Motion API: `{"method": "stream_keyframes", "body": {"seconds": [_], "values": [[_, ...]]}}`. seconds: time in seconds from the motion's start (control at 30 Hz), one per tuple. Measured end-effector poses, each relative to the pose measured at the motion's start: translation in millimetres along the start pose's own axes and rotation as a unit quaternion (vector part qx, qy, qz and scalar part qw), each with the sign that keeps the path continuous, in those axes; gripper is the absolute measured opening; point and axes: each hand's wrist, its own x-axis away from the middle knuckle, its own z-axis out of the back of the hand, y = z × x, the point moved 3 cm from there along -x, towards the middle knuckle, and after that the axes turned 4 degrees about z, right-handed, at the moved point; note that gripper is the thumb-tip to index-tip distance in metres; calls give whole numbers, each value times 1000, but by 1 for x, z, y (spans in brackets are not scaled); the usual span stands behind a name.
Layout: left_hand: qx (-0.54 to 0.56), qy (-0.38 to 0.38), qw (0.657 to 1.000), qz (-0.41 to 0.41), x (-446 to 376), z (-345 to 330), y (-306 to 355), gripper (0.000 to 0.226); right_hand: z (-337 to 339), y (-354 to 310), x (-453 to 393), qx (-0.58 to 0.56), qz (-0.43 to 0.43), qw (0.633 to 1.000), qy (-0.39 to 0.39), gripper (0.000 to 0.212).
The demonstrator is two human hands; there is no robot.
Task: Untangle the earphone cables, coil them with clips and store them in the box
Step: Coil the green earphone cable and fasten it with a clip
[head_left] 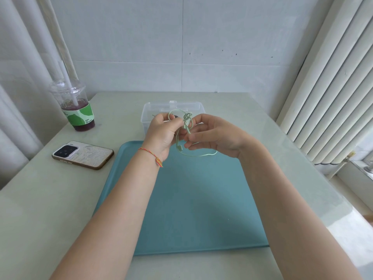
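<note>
Pale-green earphone cable (186,120) is held knotted above the teal tray (181,199), just before the clear box (147,114). It is pinched by the left hand (161,134) and by curled fingers of the right hand (214,136).

Both forearms reach forward from the near edge and converge toward the middle. The left hand (161,134) is raised with its back toward the camera, fingers curled and pinching at the fingertips; a thin red thread bracelet circles its wrist. The right hand (214,136) faces it, palm leftward, fingers (194,136) bent inward and nearly meeting the left.
</note>
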Motion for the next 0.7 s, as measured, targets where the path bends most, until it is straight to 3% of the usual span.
{"method": "stream_keyframes", "body": {"seconds": [0.13, 0.3, 0.47, 0.7], "values": [[-3, -9, 1000, 5, -2, 1, -1, 18, -1, -2, 0, -5, 20, 1000, -13, 30], [-5, -101, 994, 26, 3, -3, 0, 21, 0, -3, 0, -22, 18, 999, 20, 14], [17, -183, 981, 60, 5, -5, 2, 17, 2, -6, 2, -21, 18, 1000, 13, 12], [94, -161, 978, 96, -1, -3, -4, 16, 2, -7, 2, -28, 18, 999, 30, 12]]}}
